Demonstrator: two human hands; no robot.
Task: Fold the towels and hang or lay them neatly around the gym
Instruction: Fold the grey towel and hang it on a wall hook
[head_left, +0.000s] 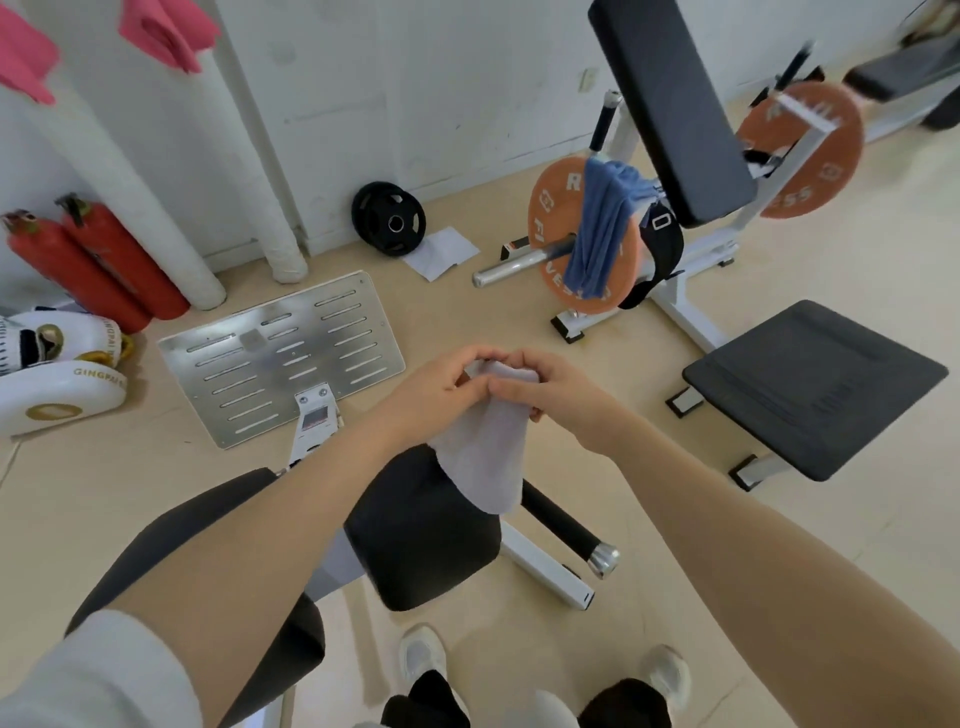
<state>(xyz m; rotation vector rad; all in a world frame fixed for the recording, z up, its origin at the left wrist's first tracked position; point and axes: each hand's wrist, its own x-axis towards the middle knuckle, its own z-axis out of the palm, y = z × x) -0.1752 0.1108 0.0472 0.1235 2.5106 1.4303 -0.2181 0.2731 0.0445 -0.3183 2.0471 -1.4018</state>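
Hands: left hand (441, 389), right hand (540, 387) together | fingers pinching white towel (483, 457) top

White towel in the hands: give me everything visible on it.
The white towel looks like soft terry cloth, small and bunched at the top. The left hand and right hand both pinch its upper edge close together. The rest hangs limp, its rounded lower end in front of the black seat pad; contact there is unclear.

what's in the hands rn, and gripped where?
A white towel; left hand and right hand both pinch its bunched top edge, the rest hanging down.
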